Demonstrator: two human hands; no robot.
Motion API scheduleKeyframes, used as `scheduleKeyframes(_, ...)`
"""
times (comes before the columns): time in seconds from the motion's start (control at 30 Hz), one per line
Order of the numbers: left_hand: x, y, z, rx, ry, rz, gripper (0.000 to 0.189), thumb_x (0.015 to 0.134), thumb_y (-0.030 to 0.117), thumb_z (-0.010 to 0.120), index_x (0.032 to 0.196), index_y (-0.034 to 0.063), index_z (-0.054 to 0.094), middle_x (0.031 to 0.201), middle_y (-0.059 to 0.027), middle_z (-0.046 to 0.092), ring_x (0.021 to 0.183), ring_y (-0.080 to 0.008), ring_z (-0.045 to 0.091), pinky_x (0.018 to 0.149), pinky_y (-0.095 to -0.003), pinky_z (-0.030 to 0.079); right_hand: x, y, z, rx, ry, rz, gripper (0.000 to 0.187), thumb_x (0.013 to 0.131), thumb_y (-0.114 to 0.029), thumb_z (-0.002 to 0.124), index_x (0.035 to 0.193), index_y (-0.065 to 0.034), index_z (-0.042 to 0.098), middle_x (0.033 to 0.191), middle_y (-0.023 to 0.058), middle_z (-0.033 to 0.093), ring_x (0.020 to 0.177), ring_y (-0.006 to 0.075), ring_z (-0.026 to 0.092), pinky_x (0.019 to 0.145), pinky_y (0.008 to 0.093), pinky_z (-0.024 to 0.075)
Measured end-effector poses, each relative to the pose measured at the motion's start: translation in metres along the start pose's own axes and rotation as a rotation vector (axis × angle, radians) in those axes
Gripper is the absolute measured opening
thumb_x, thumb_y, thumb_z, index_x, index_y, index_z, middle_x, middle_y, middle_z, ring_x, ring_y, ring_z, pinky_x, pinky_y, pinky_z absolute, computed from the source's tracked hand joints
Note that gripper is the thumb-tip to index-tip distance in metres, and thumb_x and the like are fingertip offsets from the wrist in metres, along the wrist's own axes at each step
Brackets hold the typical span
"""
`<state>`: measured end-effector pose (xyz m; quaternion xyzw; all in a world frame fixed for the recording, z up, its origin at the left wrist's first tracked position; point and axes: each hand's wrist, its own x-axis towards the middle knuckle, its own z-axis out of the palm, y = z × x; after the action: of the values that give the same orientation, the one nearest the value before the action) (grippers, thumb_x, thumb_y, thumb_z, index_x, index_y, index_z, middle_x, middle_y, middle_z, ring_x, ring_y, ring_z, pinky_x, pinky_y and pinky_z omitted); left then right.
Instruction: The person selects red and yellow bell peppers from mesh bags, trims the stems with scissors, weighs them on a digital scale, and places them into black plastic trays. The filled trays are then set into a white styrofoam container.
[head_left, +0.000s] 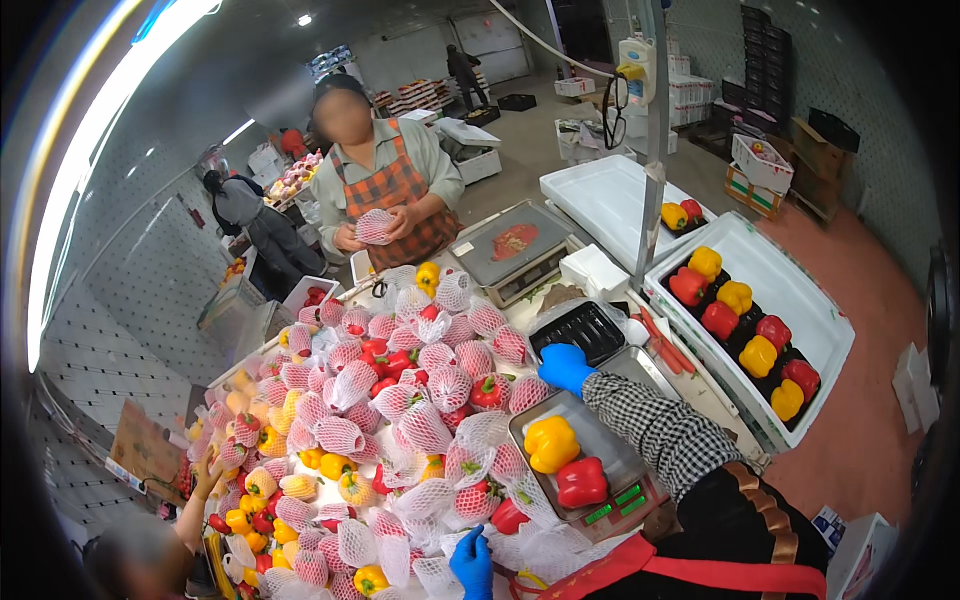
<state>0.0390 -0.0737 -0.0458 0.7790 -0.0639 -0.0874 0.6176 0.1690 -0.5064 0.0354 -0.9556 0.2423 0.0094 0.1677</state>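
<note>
My right hand (566, 367), in a blue glove, is closed at the near-left corner of a black plastic tray (579, 330); its fingertips are hidden. Below that arm, a yellow bell pepper (551, 443) and a red bell pepper (582, 482) sit on the metal pan (616, 441) of a digital scale with lit green displays. My left hand (471, 562), also blue-gloved, is low in the picture beside white foam netting (431, 501). Its fingers are bent close together, and whether they hold netting is unclear. Many net-wrapped peppers (448, 386) are heaped to the left.
A white foam box (814, 337) at right holds trays of red and yellow peppers. A metal post (651, 195) rises beside it. Across the table, behind a second scale (517, 247), a person (397, 180) holds a netted item. Another person's hand (206, 472) reaches in at left.
</note>
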Motion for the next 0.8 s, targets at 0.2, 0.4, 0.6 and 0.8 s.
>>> scheduleKeyframes(0.2, 0.005, -0.027, -0.004, 0.04, 0.001, 0.032, 0.026, 0.093, 0.001, 0.057, 0.115, 0.0004, 0.069, 0.085, -0.0077, 0.068, 0.064, -0.0111, 0.063, 0.059, -0.0248, 0.055, 0.007, -0.008, 0.0, 0.0, -0.027, 0.049, 0.026, 0.083, -0.024, 0.06, 0.096, -0.007, 0.075, 0.1, 0.0194, 0.071, 0.093, 0.0364, 0.07, 0.08, 0.0456, 0.0555)
scheduleKeyframes(0.4, 0.001, -0.017, -0.004, 0.047, 0.031, 0.069, 0.025, 0.092, 0.002, 0.057, 0.114, 0.0007, 0.07, 0.085, -0.0079, 0.069, 0.065, -0.0111, 0.063, 0.06, -0.0251, 0.054, 0.004, -0.007, 0.009, 0.064, 0.115, 0.047, 0.027, 0.082, -0.027, 0.061, 0.093, -0.0075, 0.075, 0.095, 0.0188, 0.072, 0.09, 0.0363, 0.07, 0.078, 0.0452, 0.0555)
scheduleKeyframes(0.6, -0.005, 0.012, 0.001, 0.095, 0.034, 0.113, 0.024, 0.092, 0.003, 0.058, 0.111, 0.0013, 0.072, 0.082, -0.0068, 0.069, 0.063, -0.0109, 0.063, 0.059, -0.0259, 0.053, -0.005, 0.003, -0.01, 0.181, 0.368, -0.046, 0.022, 0.077, -0.028, 0.062, 0.081, -0.0088, 0.072, 0.084, 0.0194, 0.069, 0.08, 0.0382, 0.068, 0.071, 0.048, 0.0543)
scheduleKeyframes(0.8, 0.0, 0.013, 0.002, 0.054, -0.003, 0.073, 0.024, 0.093, 0.007, 0.06, 0.113, 0.0015, 0.071, 0.084, -0.0066, 0.069, 0.069, -0.0113, 0.064, 0.063, -0.0266, 0.053, -0.042, 0.003, -0.068, 0.303, 0.698, -0.157, 0.016, 0.082, -0.021, 0.062, 0.086, -0.0063, 0.065, 0.075, 0.0199, 0.066, 0.07, 0.0389, 0.065, 0.062, 0.0479, 0.051)
